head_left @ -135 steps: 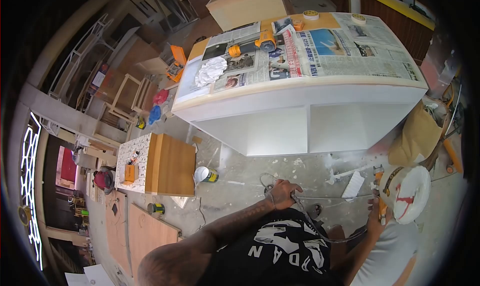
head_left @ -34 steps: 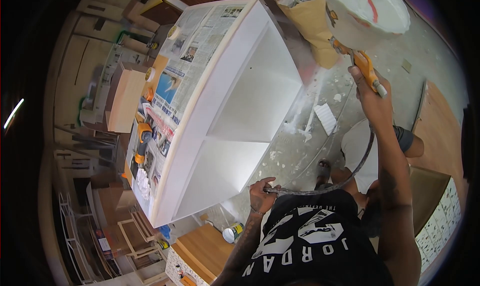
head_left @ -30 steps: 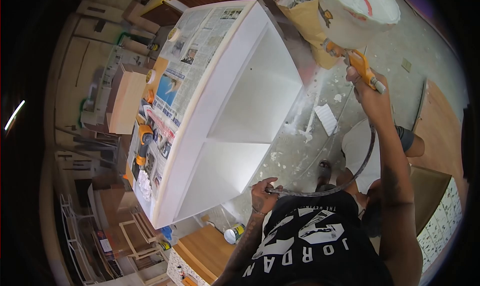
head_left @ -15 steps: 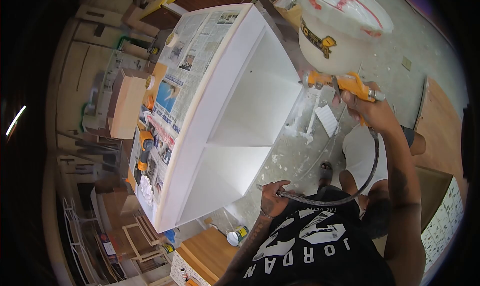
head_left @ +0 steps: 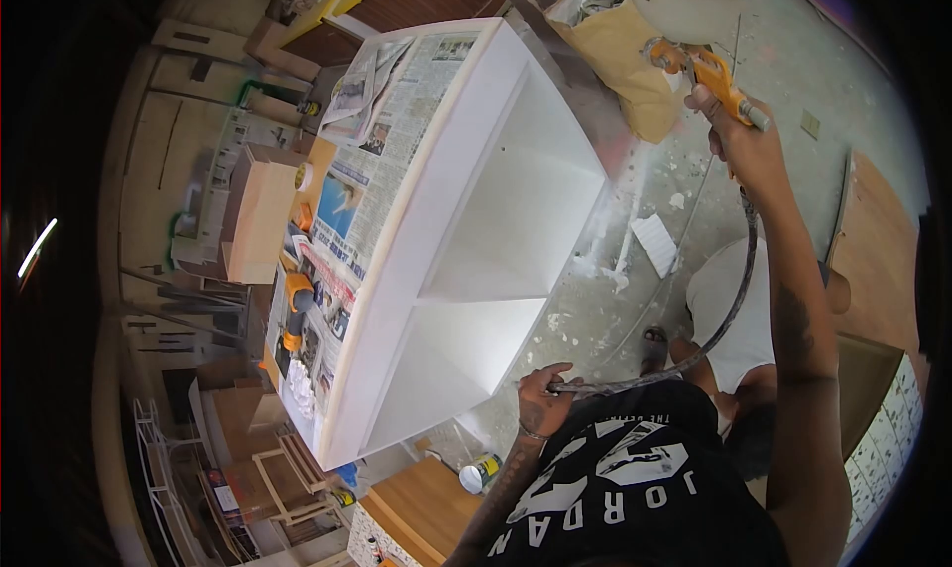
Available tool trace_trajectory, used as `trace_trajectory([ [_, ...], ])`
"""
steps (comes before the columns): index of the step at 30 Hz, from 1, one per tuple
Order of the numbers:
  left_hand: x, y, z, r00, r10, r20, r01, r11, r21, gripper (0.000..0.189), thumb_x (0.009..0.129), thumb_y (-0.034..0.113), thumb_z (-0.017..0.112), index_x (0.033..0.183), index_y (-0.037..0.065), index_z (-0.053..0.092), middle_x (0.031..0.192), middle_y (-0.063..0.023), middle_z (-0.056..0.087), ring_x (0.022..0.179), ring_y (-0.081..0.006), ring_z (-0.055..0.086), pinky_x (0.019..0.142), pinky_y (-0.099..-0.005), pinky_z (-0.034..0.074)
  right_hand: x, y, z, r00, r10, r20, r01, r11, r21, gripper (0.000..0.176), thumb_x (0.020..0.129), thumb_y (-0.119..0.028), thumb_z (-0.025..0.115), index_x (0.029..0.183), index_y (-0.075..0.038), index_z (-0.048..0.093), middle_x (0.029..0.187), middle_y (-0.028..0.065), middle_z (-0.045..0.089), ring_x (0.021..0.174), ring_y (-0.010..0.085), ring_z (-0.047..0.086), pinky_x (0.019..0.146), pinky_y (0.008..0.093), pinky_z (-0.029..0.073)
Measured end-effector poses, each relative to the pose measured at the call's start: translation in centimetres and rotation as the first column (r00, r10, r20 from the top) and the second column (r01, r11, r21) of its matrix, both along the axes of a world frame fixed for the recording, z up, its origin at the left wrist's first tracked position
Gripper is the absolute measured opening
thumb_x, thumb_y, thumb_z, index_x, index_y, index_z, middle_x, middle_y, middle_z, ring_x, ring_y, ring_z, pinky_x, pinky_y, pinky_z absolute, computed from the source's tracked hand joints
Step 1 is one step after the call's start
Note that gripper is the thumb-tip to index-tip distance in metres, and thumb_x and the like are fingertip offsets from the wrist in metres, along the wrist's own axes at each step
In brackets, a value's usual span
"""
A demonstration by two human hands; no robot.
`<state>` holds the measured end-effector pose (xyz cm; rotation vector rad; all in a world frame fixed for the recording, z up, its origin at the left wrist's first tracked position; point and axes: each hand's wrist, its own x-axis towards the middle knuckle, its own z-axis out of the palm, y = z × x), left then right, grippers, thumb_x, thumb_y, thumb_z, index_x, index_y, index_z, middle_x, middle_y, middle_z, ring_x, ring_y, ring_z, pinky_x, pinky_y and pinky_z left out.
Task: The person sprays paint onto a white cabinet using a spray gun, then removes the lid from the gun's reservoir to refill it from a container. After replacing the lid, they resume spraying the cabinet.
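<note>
My right hand [head_left: 742, 139] is raised at the upper right and wrapped round the handle of an orange spray gun [head_left: 716, 79]. A whitish cup [head_left: 684, 7] sits above the gun, partly cut off by the frame's upper edge. From the gun a dark hose [head_left: 742, 299] curves down to my left hand [head_left: 542, 398], whose fingers close round it in front of my shirt. Left of both hands stands a white cabinet [head_left: 446, 185] with two open compartments. Newspaper [head_left: 416, 96] covers its top, and an orange and black power tool [head_left: 297, 309] lies there.
A person in a white shirt [head_left: 734, 304] crouches beside my right arm. A brown paper bag [head_left: 640, 91] stands beyond the cabinet. A white ridged piece [head_left: 654, 246] lies on the paint-spotted floor. A paint can [head_left: 478, 473] is near a wooden-topped unit [head_left: 421, 508].
My right hand has moved up with the spray gun, away from the cabinet's edge, and the cup has mostly left the view. My left hand still grips the hose.
</note>
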<state>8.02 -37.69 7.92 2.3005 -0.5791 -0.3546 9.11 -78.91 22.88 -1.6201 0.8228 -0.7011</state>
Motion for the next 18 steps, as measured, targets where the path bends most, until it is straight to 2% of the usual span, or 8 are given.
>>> trace_trajectory([
  [2,0.2,0.1,-0.1,1.000,0.007,-0.011,-0.007,1.000,0.004,0.029,0.069,0.015,0.082,0.096,0.013,0.071,0.064,-0.0008,0.060,0.060,-0.0173,0.057,0.068,-0.0324,0.043,-0.1,0.0,0.3,0.999,-0.042,0.011,0.042,0.999,-0.023,0.041,0.086,-0.042,0.069,0.079,-0.002,0.065,0.056,-0.0013,0.047,0.047,0.0086,0.044,0.046,0.0262,0.035],
  [4,0.4,0.0,-0.1,1.000,0.009,-0.022,-0.009,1.000,0.006,0.029,0.069,0.015,0.082,0.095,0.013,0.071,0.064,-0.0009,0.060,0.060,-0.0169,0.057,0.067,-0.0318,0.043,-0.3,-0.3,0.4,1.000,-0.009,0.023,0.008,0.999,0.032,0.041,0.086,-0.041,0.070,0.081,-0.001,0.064,0.059,-0.0014,0.049,0.049,0.0087,0.045,0.048,0.0263,0.037],
  [11,0.6,-0.5,-0.1,1.000,-0.005,-0.026,0.006,1.000,0.018,0.029,0.069,0.016,0.082,0.095,0.013,0.071,0.063,-0.0001,0.060,0.059,-0.0159,0.057,0.069,-0.0321,0.042,0.4,-1.3,-0.3,0.998,-0.005,0.069,0.001,0.999,0.048,0.037,0.086,-0.037,0.070,0.080,-0.002,0.063,0.060,-0.0009,0.050,0.050,0.0088,0.044,0.049,0.0257,0.037],
  [13,0.6,-0.7,0.1,1.000,-0.007,-0.024,0.008,1.000,0.028,0.029,0.069,0.016,0.082,0.096,0.013,0.070,0.063,0.0002,0.060,0.060,-0.0159,0.057,0.069,-0.0321,0.042,0.3,-1.5,-0.2,0.999,0.035,0.001,-0.035,0.999,0.017,0.036,0.087,-0.037,0.069,0.080,-0.002,0.063,0.061,-0.0002,0.052,0.050,0.0083,0.045,0.048,0.0248,0.037],
  [15,0.7,-1.0,0.3,0.993,-0.082,0.090,0.082,0.997,0.005,0.026,0.071,0.009,0.081,0.094,0.005,0.070,0.058,-0.0009,0.057,0.053,-0.0082,0.051,0.053,-0.0238,0.044,-0.3,-1.6,-0.4,0.995,0.089,0.054,-0.093,0.993,0.077,0.036,0.087,-0.037,0.069,0.081,-0.002,0.064,0.061,0.0003,0.054,0.049,0.0079,0.045,0.047,0.0243,0.036],
  [16,0.6,-1.2,0.4,0.993,-0.082,0.090,0.082,0.997,0.005,0.026,0.071,0.009,0.081,0.094,0.005,0.070,0.058,-0.0009,0.057,0.053,-0.0082,0.051,0.053,-0.0238,0.044,-0.5,-1.5,-0.5,0.984,0.141,0.109,-0.155,0.979,0.133,0.037,0.087,-0.038,0.068,0.082,-0.002,0.065,0.062,0.0008,0.055,0.048,0.0074,0.045,0.045,0.0238,0.035],
  [18,0.5,-1.4,0.6,0.986,-0.119,0.119,0.121,0.993,-0.008,0.026,0.071,0.010,0.082,0.093,0.005,0.071,0.059,-0.0013,0.057,0.053,-0.0085,0.052,0.054,-0.0242,0.045,-0.7,-1.1,-0.1,0.985,0.128,0.118,-0.140,0.985,0.101,0.038,0.087,-0.040,0.068,0.083,-0.002,0.066,0.060,0.0010,0.054,0.047,0.0071,0.044,0.043,0.0237,0.034],
])
